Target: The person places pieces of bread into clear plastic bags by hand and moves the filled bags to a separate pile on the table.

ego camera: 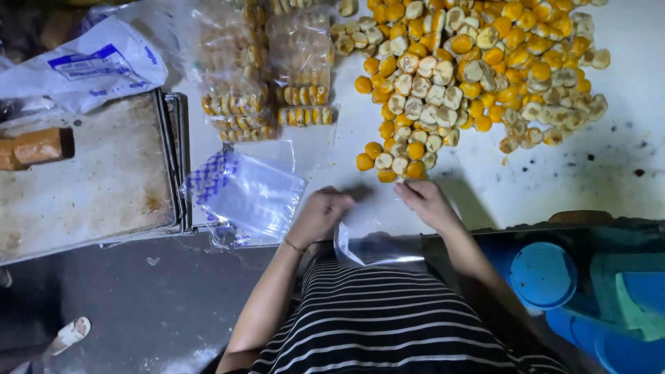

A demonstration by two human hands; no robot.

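Observation:
My left hand point(322, 215) and my right hand point(426, 202) both grip the top edge of a small clear plastic bag point(374, 251) at the near edge of the white table point(554, 173). The bag hangs down over my striped shirt. Just beyond my hands lies a large heap of small yellow and pale round pastries point(471, 76). A stack of clear bags with blue print point(246, 194) lies to the left of my left hand.
Several filled bags of pastries point(267, 76) lie at the back left of the table. A worn metal tray point(90, 180) holding a brown wooden handle point(34, 147) stands left. A white and blue sack point(90, 66) lies behind it. Blue tubs point(554, 277) sit low right.

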